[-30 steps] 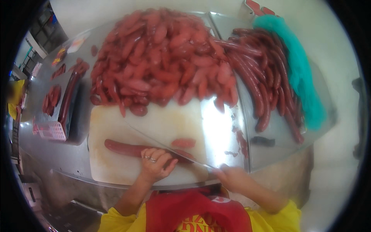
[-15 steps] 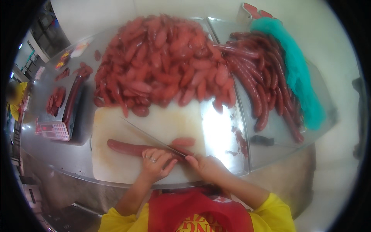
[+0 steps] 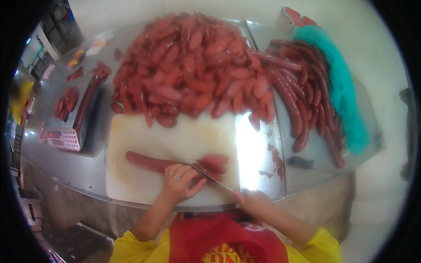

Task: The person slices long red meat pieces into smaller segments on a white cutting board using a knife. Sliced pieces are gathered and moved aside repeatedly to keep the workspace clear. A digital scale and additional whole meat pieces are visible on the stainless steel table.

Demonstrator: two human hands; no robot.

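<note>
A long red sausage (image 3: 147,161) lies across a white cutting board (image 3: 131,184). My left hand (image 3: 180,182), with a ring on one finger, presses down on the sausage's right part. My right hand (image 3: 253,202) grips the handle of a knife (image 3: 210,177), whose blade slants up-left into the sausage beside my left fingers. Cut sausage pieces (image 3: 215,162) lie just right of the blade.
A big heap of cut sausage pieces (image 3: 193,65) fills the steel table (image 3: 66,162) behind the board. Long uncut sausages (image 3: 302,96) and a teal net (image 3: 346,96) lie at right. A scale (image 3: 70,131) carrying sausages stands at left.
My right hand has drawn back to the right and toward me with the knife. Another cut piece lies right of the blade. My left hand stays on the sausage.
</note>
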